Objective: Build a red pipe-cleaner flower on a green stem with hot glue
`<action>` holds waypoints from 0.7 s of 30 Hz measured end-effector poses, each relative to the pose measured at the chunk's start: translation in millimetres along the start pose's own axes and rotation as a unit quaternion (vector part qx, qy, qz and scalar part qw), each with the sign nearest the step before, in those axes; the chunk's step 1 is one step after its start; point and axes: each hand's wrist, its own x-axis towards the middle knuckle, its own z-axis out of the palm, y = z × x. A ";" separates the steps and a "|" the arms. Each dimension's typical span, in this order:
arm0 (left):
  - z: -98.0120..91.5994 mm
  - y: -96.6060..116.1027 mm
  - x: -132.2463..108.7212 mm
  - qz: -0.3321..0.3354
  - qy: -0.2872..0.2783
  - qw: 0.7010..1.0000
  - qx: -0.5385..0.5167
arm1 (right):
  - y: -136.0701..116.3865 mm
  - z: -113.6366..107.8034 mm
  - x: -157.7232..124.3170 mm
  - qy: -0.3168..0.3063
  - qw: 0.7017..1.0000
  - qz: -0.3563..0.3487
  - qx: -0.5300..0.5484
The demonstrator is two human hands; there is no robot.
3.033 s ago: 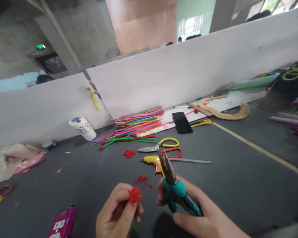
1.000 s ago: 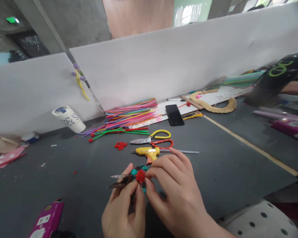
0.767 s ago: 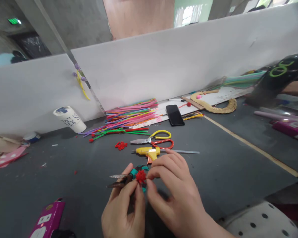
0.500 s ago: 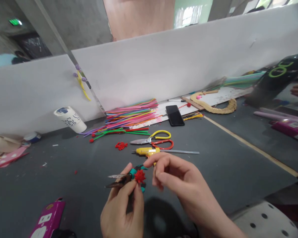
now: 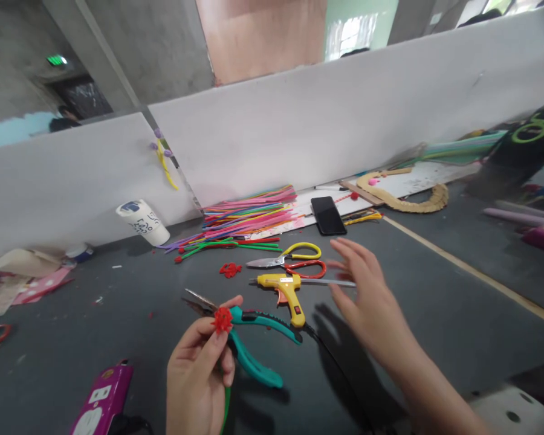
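Note:
My left hand [image 5: 197,368] pinches a small red pipe-cleaner flower [image 5: 223,319] whose green stem [image 5: 227,406] hangs below the palm. The same hand also holds teal-handled pliers [image 5: 258,318], their jaws pointing up-left and handles spread toward the right. My right hand [image 5: 367,296] is raised with fingers apart and nothing in it, right of the yellow glue gun [image 5: 278,281]. Scissors [image 5: 272,262] with one yellow and one red handle lie behind the glue gun. A red pipe-cleaner piece [image 5: 230,270] rests left of the scissors.
Coloured pipe cleaners [image 5: 249,214] lie by the white partition [image 5: 299,133]. Nearby are a black phone [image 5: 328,215], a white cup [image 5: 144,223] and a curved tan form [image 5: 412,204]. A purple power strip [image 5: 102,399] is front left; a black bottle [image 5: 521,148] stands right.
My right hand has moved away up-right and its fingers have spread. My left hand has shifted left with the flower and pliers, whose handles now show. The whole view has shifted a little.

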 end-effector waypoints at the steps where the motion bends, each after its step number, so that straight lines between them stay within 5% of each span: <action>1: 0.0 -1.9 -1.2 0.006 0.003 1.000 0.002 | -3.1 1.4 -3.7 -0.014 1.000 -0.024 0.005; 6: 1.3 -14.2 -9.9 0.060 0.030 0.997 0.030 | -34.7 18.8 -30.9 -0.154 0.955 -0.237 -0.088; 9: 3.6 -19.4 -14.3 0.086 0.028 0.995 0.029 | -40.4 36.6 -39.1 -0.166 0.932 -0.280 -0.156; 17: 12.2 -27.8 -24.5 0.083 0.002 0.996 0.038 | -33.7 56.0 -42.0 -0.163 0.959 -0.216 -0.090; 21: 6.9 -25.6 -22.4 0.167 -0.037 0.979 0.111 | -34.8 44.4 -35.9 -0.191 0.976 -0.066 0.080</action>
